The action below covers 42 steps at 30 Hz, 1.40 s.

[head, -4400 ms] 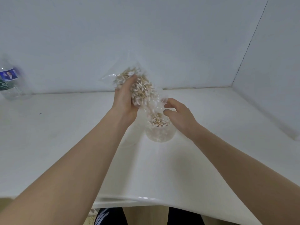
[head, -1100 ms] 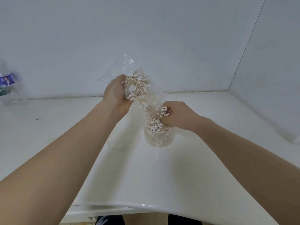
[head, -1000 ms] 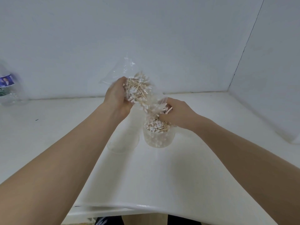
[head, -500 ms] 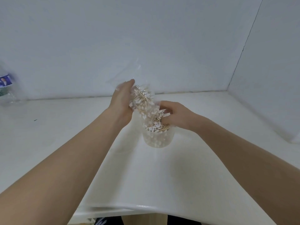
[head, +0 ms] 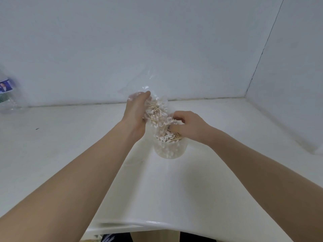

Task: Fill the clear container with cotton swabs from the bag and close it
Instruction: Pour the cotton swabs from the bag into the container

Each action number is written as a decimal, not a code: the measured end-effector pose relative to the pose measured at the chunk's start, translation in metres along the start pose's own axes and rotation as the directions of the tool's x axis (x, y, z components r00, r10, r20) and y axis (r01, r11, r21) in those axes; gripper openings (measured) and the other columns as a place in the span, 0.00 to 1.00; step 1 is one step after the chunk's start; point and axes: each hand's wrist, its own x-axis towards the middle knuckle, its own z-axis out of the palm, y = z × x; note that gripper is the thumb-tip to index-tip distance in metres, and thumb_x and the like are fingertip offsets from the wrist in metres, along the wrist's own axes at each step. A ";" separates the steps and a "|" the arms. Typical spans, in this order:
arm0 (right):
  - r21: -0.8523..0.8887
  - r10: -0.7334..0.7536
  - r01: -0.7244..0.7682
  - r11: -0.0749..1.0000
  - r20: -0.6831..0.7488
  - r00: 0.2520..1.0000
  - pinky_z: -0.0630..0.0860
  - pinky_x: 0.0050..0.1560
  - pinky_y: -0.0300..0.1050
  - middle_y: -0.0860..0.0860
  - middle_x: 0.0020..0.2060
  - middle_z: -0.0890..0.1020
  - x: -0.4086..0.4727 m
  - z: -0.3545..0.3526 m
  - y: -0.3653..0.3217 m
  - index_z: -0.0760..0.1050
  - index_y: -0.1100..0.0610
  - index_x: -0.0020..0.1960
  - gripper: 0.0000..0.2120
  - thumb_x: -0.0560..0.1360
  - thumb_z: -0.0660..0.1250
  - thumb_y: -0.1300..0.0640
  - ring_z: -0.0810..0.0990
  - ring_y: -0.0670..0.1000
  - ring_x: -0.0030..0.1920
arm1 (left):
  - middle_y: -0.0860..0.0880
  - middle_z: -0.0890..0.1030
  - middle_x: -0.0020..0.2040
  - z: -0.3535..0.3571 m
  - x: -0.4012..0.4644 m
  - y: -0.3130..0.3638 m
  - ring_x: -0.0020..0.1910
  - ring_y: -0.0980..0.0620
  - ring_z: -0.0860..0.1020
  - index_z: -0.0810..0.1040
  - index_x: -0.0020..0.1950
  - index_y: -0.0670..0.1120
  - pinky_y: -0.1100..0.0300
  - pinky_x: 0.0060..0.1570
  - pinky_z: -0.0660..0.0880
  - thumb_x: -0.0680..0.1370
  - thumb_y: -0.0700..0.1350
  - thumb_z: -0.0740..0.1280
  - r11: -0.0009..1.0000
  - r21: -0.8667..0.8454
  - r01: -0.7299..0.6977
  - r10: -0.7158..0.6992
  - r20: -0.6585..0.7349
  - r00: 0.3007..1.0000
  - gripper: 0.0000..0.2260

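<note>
The container (head: 170, 149) stands upright on the white table (head: 174, 198), between the two forearms and nearest of the task's things. It is a clear, round plastic tub, likely stiff in the wall but very light, so it would tip or slide at a nudge; the safe hold is around its side, low down. Cotton swabs (head: 167, 137) reach up to about its rim, white tips and pale wooden sticks mixed every way. They are light and loose and will probably scatter if the pour runs fast.

The right hand (head: 188, 127) sits at the mouth of the tub with fingers curled, pinching at the lower edge of the bag and the swabs there; exactly what the fingertips hold is hard to tell. Just behind, the left hand (head: 138, 114) grips the bag (head: 154, 109) from the side, fingers wrapped round its bulk, tilting it so its mouth points down into the tub. The bag is thin, crinkly, slippery film; it is best held by bunching it, as here.

No lid can be made out.

Far left, against the wall, stands a clear water bottle (head: 7, 95) with a blue and green label bearing a small portrait; its print is too blurred to read.
</note>
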 end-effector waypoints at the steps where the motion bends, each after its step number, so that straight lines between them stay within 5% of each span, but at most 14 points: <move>1: 0.026 0.008 -0.008 1.000 -0.009 1.000 0.80 0.57 0.49 0.44 0.51 0.84 0.000 0.001 0.000 0.81 0.47 0.54 0.13 0.70 0.73 0.52 0.82 0.45 0.54 | 0.46 0.79 0.52 0.000 -0.002 -0.002 0.52 0.45 0.79 0.75 0.52 0.48 0.48 0.56 0.74 0.74 0.50 0.73 1.000 0.025 0.005 -0.006 0.023 1.000 0.12; 6: 0.003 0.008 -0.008 1.000 -0.025 1.000 0.79 0.60 0.56 0.46 0.52 0.83 0.002 0.005 0.007 0.79 0.47 0.54 0.17 0.65 0.72 0.56 0.82 0.49 0.55 | 0.45 0.82 0.52 -0.002 -0.001 -0.013 0.51 0.43 0.81 0.73 0.51 0.49 0.45 0.54 0.75 0.80 0.38 0.68 1.000 -0.007 -0.018 0.018 0.037 0.999 0.06; 11: 0.097 -0.009 0.013 0.995 -0.047 0.999 0.74 0.66 0.50 0.42 0.67 0.74 0.002 0.004 0.005 0.67 0.37 0.73 0.40 0.62 0.73 0.53 0.74 0.47 0.67 | 0.46 0.86 0.54 -0.003 0.005 0.002 0.52 0.43 0.82 0.72 0.58 0.47 0.42 0.62 0.77 0.85 0.42 0.62 0.986 -0.167 -0.017 0.016 -0.008 1.000 0.03; 14: 0.148 -0.017 0.016 0.989 0.004 1.000 0.76 0.64 0.50 0.38 0.69 0.72 -0.001 0.006 0.002 0.60 0.29 0.75 0.47 0.61 0.74 0.51 0.73 0.48 0.67 | 0.45 0.87 0.56 0.000 0.003 0.007 0.51 0.41 0.84 0.73 0.55 0.45 0.43 0.63 0.79 0.85 0.44 0.62 0.977 -0.211 0.032 -0.026 0.031 0.999 0.03; 18: 0.091 -0.046 0.046 0.995 -0.003 0.999 0.76 0.62 0.47 0.41 0.67 0.73 -0.002 0.006 -0.003 0.63 0.35 0.75 0.45 0.62 0.75 0.52 0.74 0.49 0.64 | 0.44 0.86 0.59 0.002 0.000 0.001 0.54 0.40 0.86 0.74 0.50 0.47 0.41 0.65 0.78 0.83 0.44 0.62 0.986 -0.160 0.050 -0.042 0.048 0.998 0.03; 21: 0.027 -0.095 0.095 0.995 0.002 0.995 0.77 0.51 0.35 0.47 0.54 0.77 -0.006 0.004 -0.010 0.75 0.47 0.67 0.28 0.69 0.75 0.61 0.78 0.44 0.53 | 0.45 0.87 0.59 0.004 -0.002 -0.004 0.56 0.39 0.85 0.74 0.47 0.47 0.42 0.66 0.77 0.83 0.42 0.62 0.987 -0.151 0.047 -0.043 0.030 0.999 0.06; 25: -0.053 -0.056 0.054 0.997 -0.038 0.998 0.75 0.63 0.47 0.47 0.58 0.78 -0.006 0.004 -0.005 0.78 0.47 0.64 0.21 0.71 0.75 0.55 0.77 0.47 0.60 | 0.44 0.87 0.57 -0.002 0.001 -0.003 0.46 0.42 0.80 0.71 0.42 0.47 0.49 0.54 0.78 0.82 0.40 0.61 0.958 -0.275 0.086 -0.089 0.002 0.996 0.09; 30: 0.048 -0.060 0.060 0.997 -0.009 0.998 0.76 0.63 0.48 0.47 0.61 0.79 -0.004 0.007 -0.006 0.70 0.33 0.68 0.35 0.64 0.74 0.49 0.78 0.48 0.63 | 0.45 0.87 0.55 -0.002 0.003 -0.002 0.52 0.39 0.84 0.71 0.44 0.48 0.42 0.64 0.77 0.83 0.42 0.60 0.937 -0.303 0.171 -0.160 0.062 0.985 0.08; 34: 0.084 -0.066 0.066 0.994 -0.001 0.998 0.78 0.59 0.44 0.43 0.58 0.80 -0.004 0.004 -0.006 0.67 0.34 0.68 0.36 0.69 0.74 0.61 0.79 0.45 0.60 | 0.43 0.86 0.55 0.002 0.001 -0.003 0.47 0.41 0.84 0.74 0.45 0.47 0.44 0.59 0.79 0.81 0.43 0.62 0.973 -0.193 0.131 -0.125 0.041 0.991 0.06; 36: 0.088 -0.041 0.042 0.995 -0.019 0.999 0.80 0.54 0.44 0.45 0.57 0.80 -0.003 0.000 -0.004 0.67 0.41 0.70 0.34 0.71 0.73 0.64 0.79 0.48 0.59 | 0.46 0.86 0.58 0.000 0.003 -0.004 0.45 0.44 0.84 0.74 0.51 0.47 0.50 0.48 0.82 0.82 0.45 0.63 0.979 -0.168 0.118 -0.114 0.033 0.993 0.03; 38: 0.074 -0.023 0.024 0.997 -0.015 1.000 0.80 0.48 0.42 0.45 0.58 0.79 -0.001 -0.001 -0.004 0.64 0.43 0.74 0.36 0.72 0.71 0.66 0.80 0.48 0.56 | 0.47 0.86 0.59 -0.002 0.004 -0.005 0.50 0.44 0.84 0.74 0.58 0.44 0.49 0.51 0.81 0.81 0.45 0.67 0.984 -0.148 0.099 -0.093 0.045 0.995 0.09; 42: 0.085 0.016 -0.015 0.996 -0.010 1.000 0.77 0.42 0.41 0.39 0.57 0.74 0.003 0.001 0.000 0.53 0.38 0.80 0.46 0.72 0.70 0.66 0.80 0.48 0.48 | 0.44 0.86 0.57 -0.002 0.003 -0.004 0.51 0.44 0.83 0.70 0.53 0.48 0.50 0.47 0.77 0.78 0.29 0.68 0.992 -0.125 0.015 -0.012 0.026 1.000 0.15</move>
